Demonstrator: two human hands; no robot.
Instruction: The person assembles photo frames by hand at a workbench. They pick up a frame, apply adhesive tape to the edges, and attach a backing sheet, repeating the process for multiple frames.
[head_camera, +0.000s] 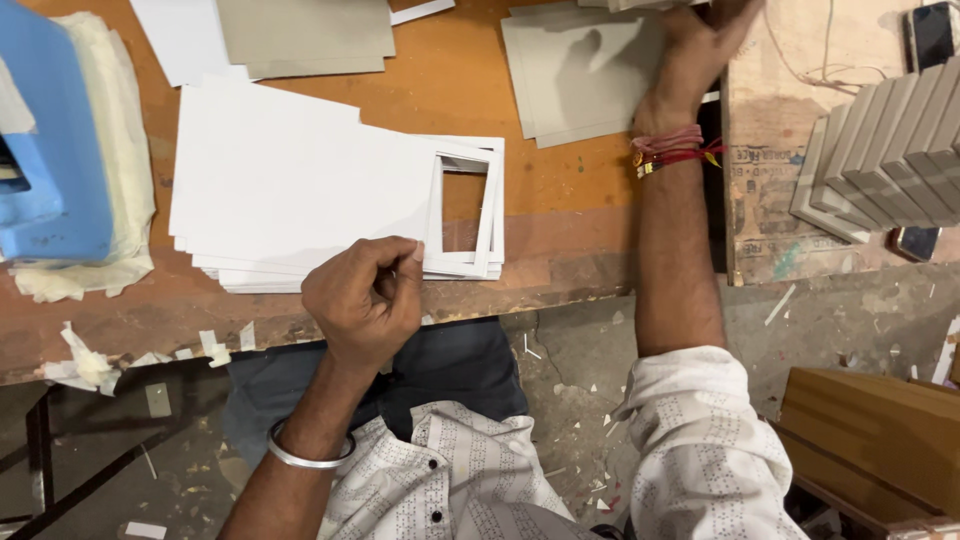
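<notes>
My left hand (365, 298) is curled loosely at the near edge of a stack of white card sheets (280, 180), thumb and forefinger pinched together by the stack's corner; whether anything is between them I cannot tell. Beside the fingers lie white frame-shaped cutouts (466, 205) with a rectangular window. My right hand (695, 45) reaches far across the orange-brown worktable (560, 215) and rests on a pile of grey boards (580, 75); its fingers are partly out of frame at the top. Red threads circle the right wrist, a metal bangle the left.
A blue block on cream cloth (60, 150) sits at the left. More white and grey sheets (290, 35) lie at the back. Fanned grey boards (880, 150) stand on a cardboard surface at right, with a phone (932, 35). A wooden box (880, 440) sits low right. Paper scraps litter the floor.
</notes>
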